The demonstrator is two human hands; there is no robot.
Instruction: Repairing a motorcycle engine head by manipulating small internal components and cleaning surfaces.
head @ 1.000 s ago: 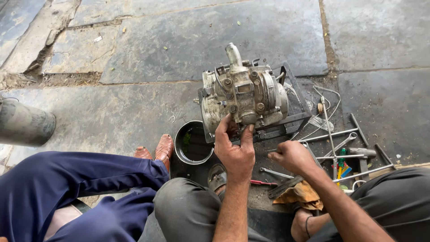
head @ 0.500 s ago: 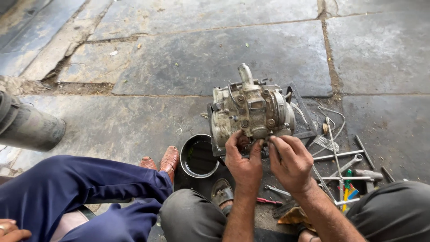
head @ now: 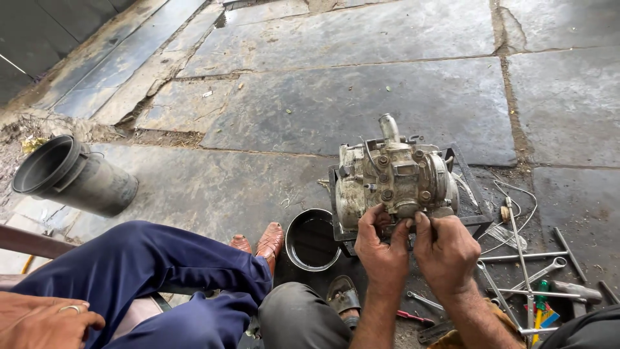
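Note:
A grimy metal engine block (head: 394,178) with a short pipe on top stands in a black tray (head: 470,194) on the stone floor. My left hand (head: 381,249) and my right hand (head: 445,249) are side by side at the block's near lower edge, fingertips pressed on a small part there. What the fingers pinch is hidden by them.
A round black tin of dark liquid (head: 312,239) sits left of the tray. Spanners, rods and wire (head: 526,265) lie to the right. Another person in blue trousers (head: 148,271) sits at left, a hand (head: 42,320) on the knee. A black bucket (head: 71,174) lies tipped over.
My right hand has come up from the tools on the ground to the engine block, joining my left hand. The view has shifted left and down.

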